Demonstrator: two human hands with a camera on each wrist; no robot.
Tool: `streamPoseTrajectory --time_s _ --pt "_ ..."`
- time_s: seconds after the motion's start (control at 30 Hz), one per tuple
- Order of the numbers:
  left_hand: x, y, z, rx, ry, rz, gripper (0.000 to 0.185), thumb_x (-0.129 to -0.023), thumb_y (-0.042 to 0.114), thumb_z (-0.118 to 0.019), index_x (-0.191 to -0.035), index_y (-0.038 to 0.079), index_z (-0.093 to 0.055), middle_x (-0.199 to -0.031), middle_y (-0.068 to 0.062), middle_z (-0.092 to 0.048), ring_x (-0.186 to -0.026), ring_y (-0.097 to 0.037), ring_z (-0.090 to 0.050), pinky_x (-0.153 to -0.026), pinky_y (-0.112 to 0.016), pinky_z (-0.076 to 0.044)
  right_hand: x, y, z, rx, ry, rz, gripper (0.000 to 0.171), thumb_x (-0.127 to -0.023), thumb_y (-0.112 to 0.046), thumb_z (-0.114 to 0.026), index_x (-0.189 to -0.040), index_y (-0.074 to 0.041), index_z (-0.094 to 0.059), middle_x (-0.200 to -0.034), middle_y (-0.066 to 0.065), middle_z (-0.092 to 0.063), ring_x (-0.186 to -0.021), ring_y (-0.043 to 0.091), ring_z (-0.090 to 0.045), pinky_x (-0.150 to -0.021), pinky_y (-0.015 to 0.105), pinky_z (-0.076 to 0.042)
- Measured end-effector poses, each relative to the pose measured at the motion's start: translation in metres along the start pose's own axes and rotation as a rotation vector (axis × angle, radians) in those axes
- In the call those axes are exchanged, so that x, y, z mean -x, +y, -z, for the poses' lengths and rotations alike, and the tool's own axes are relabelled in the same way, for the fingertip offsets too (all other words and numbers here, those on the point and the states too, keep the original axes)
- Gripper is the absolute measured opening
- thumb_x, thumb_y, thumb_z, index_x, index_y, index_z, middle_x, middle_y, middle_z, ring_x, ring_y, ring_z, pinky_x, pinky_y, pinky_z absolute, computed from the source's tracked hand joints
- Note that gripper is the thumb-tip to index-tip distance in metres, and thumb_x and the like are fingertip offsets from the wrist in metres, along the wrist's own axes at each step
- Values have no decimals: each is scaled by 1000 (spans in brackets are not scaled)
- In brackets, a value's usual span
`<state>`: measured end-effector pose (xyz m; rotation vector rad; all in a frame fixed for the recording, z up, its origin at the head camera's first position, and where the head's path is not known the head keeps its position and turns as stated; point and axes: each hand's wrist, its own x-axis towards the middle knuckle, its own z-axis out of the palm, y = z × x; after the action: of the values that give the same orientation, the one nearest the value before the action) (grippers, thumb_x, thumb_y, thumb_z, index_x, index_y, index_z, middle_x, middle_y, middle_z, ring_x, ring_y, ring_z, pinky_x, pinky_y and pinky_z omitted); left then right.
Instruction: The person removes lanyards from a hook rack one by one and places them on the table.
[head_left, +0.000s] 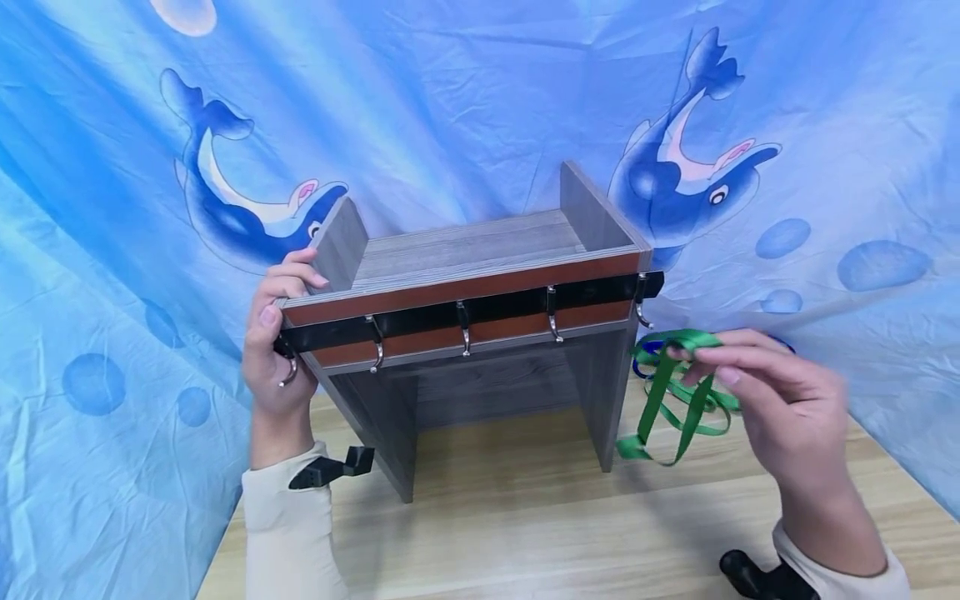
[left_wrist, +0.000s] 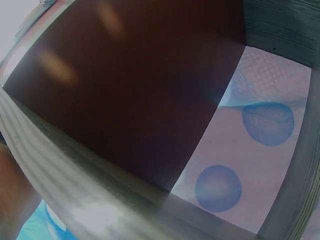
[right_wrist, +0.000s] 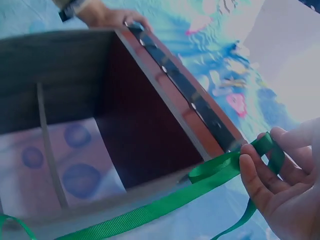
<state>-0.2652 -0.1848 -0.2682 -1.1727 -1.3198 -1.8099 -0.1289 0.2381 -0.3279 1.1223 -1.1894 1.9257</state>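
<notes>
A grey wood-grain shelf unit [head_left: 468, 246] stands on the table, with a black hook rail [head_left: 510, 301] along its brown front board. Several silver hooks [head_left: 555, 327] curve out from the rail. My left hand [head_left: 273, 337] grips the shelf's upper left corner, beside the leftmost hook. Off the rail's right end, my right hand [head_left: 798, 404] pinches a green ribbon [head_left: 657, 404] between thumb and fingers, its loops hanging down. In the right wrist view the ribbon [right_wrist: 150, 206] stretches across the shelf's near edge. A bit of blue band [head_left: 649, 346] shows behind the green loops.
The light wood table [head_left: 510, 525] extends under and in front of the shelf. A blue cloth backdrop [head_left: 465, 108] with printed dolphins hangs close behind and at both sides. Black wrist straps [head_left: 322, 472] sit on both sleeves.
</notes>
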Motion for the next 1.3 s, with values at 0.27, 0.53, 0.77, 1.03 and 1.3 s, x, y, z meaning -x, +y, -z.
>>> streamPoseTrajectory --time_s 0.27,0.53,0.77,1.03,1.3 --pt "0 1 0 -13 6 5 31 -101 22 -42 -87 3 -62 -110 -10 -67 -139 -37 -44 -127 -44 -21 -7 -13 24 62 88 -24 36 -96 29 -31 -112 31 -63 -120 28 -74 -102 31 -78 -88 31 -64" --pt "-1 0 -1 -12 1 -2 31 -101 22 -42 -88 3 -62 -110 -10 -67 -139 -38 -44 -127 -44 -21 -2 -20 55 179 177 -64 34 -97 27 -32 -114 32 -62 -117 25 -76 -108 30 -76 -86 29 -64" --pt "0 0 0 -1 7 4 30 -101 22 -42 -87 3 -62 -109 -10 -67 -139 -37 -45 -127 -44 -21 3 -21 84 266 294 -174 28 -101 19 -41 -107 27 -67 -103 20 -77 -83 25 -73 -71 27 -61" --pt "1 1 0 2 8 3 31 -101 22 -43 -87 3 -62 -109 -10 -67 -139 -37 -44 -127 -44 -21 5 -19 107 412 375 -360 23 -105 3 -54 -109 14 -74 -95 8 -75 -73 16 -70 -62 23 -56" --pt "0 1 0 8 0 -2 31 -101 22 -42 -87 3 -61 -109 -10 -67 -139 -37 -44 -127 -44 -20 10 -11 131 416 414 -489 24 -106 -2 -55 -110 5 -78 -94 3 -78 -70 13 -69 -58 23 -53"
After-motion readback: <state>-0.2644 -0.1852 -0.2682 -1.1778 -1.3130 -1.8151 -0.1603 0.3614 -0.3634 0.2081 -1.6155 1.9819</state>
